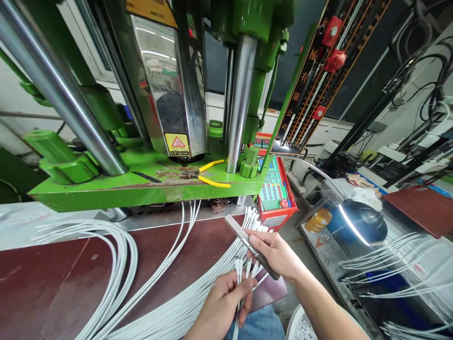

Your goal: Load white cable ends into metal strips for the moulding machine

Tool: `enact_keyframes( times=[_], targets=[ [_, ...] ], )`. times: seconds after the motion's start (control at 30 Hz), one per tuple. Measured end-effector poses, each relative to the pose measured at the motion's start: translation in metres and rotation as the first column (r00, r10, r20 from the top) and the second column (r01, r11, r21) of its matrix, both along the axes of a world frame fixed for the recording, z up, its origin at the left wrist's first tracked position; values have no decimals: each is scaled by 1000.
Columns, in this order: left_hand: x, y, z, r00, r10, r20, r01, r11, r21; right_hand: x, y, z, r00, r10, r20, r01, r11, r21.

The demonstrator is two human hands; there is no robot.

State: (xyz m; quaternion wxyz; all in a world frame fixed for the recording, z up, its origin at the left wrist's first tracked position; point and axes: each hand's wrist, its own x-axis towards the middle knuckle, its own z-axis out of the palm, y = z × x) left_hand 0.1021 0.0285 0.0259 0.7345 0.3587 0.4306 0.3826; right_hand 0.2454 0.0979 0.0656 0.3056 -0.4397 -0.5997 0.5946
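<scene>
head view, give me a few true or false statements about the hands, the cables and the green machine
1. The right hand holds a flat metal bar. True.
2. The left hand is empty. False: it pinches a few white cable ends.
3. Yellow-handled pliers lie on the green machine base. True.
4. The white cables hang from a hook above the table. False: they lie in loops across the dark red tabletop.
5. The lamp on the right is switched off. False: its strip glows white.
</scene>
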Motion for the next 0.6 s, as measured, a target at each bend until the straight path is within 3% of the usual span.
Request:
enact_keyframes(
  times=[0.17, 0.47, 0.6],
  targets=[
    [2, -1, 5, 998, -23, -66, 23, 1000, -1, 3, 0, 4, 997, 37, -67, -38, 999, -27],
    [4, 0, 10, 994, 12, -108, -11, 1000, 7, 5, -5, 2, 996, 76, 47, -81, 989, 121],
    [3, 0, 11, 998, -4, -62, 3, 1000, -17, 7, -6, 3, 992, 102, 79, -110, 988, 109]
  ],
)
